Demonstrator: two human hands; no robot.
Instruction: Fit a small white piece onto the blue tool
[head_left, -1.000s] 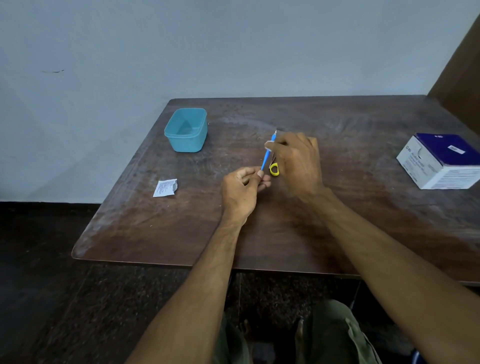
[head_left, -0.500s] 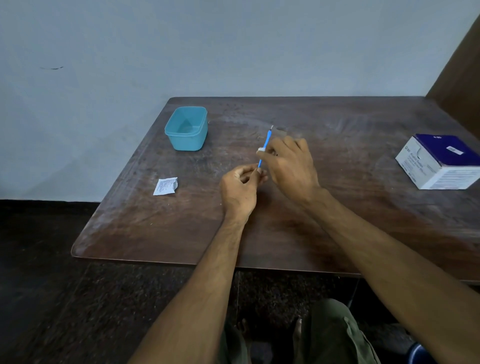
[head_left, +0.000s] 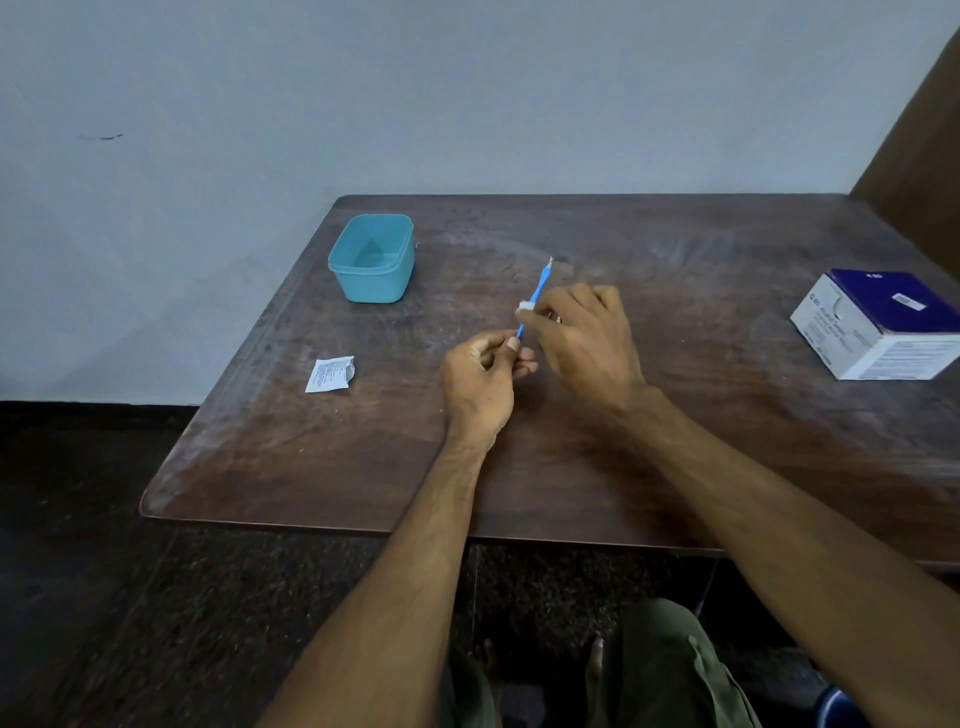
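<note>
Two hands on one thin blue stick (head_left: 535, 291): left hand (head_left: 480, 374) pinches its near end, right hand (head_left: 584, 338) pinches a white wad (head_left: 525, 306) around its middle. Stick slants up and away over the table (head_left: 675, 441), metal tip farthest out.

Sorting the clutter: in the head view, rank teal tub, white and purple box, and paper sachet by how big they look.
1. white and purple box, though partly cut off at the frame edge
2. teal tub
3. paper sachet, clearly smallest

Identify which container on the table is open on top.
The teal plastic tub near the table's left rear corner: lidless, interior visible. The white-and-purple box at the right edge is closed.
</note>
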